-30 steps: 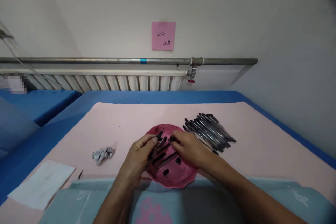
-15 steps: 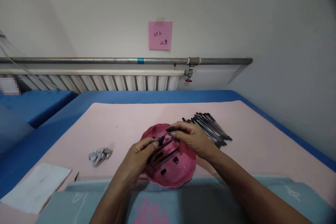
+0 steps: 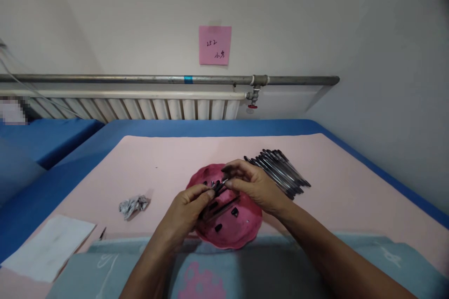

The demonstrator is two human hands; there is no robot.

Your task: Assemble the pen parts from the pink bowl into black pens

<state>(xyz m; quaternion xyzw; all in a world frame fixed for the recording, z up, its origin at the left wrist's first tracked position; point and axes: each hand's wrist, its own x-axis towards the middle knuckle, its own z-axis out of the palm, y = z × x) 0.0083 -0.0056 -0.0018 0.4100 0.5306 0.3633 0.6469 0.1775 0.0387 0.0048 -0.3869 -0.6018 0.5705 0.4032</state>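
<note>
Pale wall [image 3: 140,18] rises behind the surface [image 3: 168,149], with a pink note [image 3: 215,46] stuck above a metal pipe [image 3: 140,79] and a white radiator [image 3: 182,109] below that. Pink covers most of the surface, and blue shows along its far, left and right edges. Toward the middle of the near edge sits a pink dish [image 3: 242,236] with a wavy rim, and both hands work over it.

Left hand [image 3: 192,203]: thumb and forefinger are closed on a black pen part [image 3: 218,187], held tilted above the dish. Right hand [image 3: 247,182]: fingers curled, thumb and forefinger close together at the silvery tip of that part — whether they grip it is too small to tell. Slim dark rods [image 3: 224,209] and a short black cap [image 3: 218,228] lie in the dish, the cap toward its near rim.

Beyond the right hand, toward the right edge, a row of black-capped pens [image 3: 278,170] lies slanted, side by side. Crumpled paper [image 3: 133,205] rests left of the dish; a white sheet [image 3: 51,245] lies at the near left corner. Blue-green cloth [image 3: 122,261] runs along the near edge.
</note>
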